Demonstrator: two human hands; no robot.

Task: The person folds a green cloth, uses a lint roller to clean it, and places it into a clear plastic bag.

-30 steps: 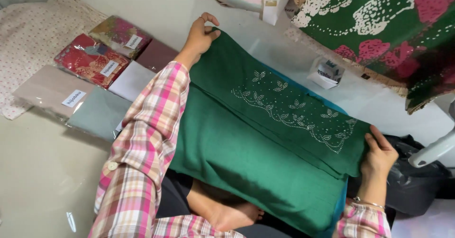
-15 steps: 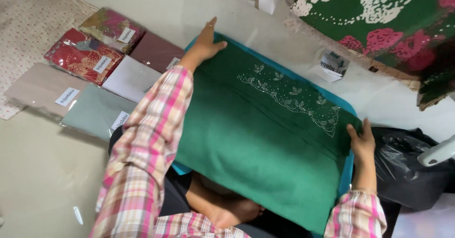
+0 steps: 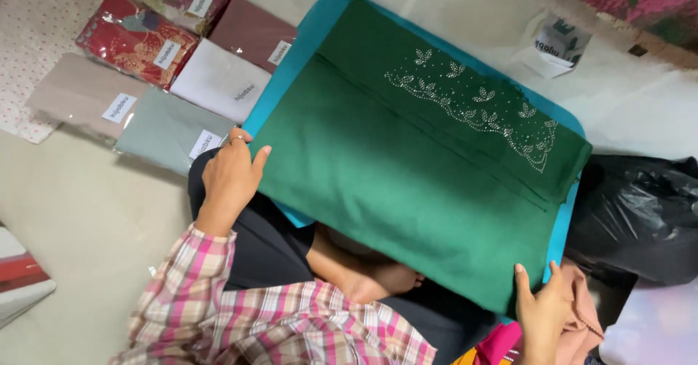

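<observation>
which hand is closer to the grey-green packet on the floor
Left. The left hand grips the green cloth edge right beside the grey-green packet; the right hand holds the opposite corner, far across the cloth.

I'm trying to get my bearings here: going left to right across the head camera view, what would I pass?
Beige wrapped packet → red patterned packet → left hand at the cloth's edge → green folded cloth on a blue board → right hand → black plastic bag.
</observation>
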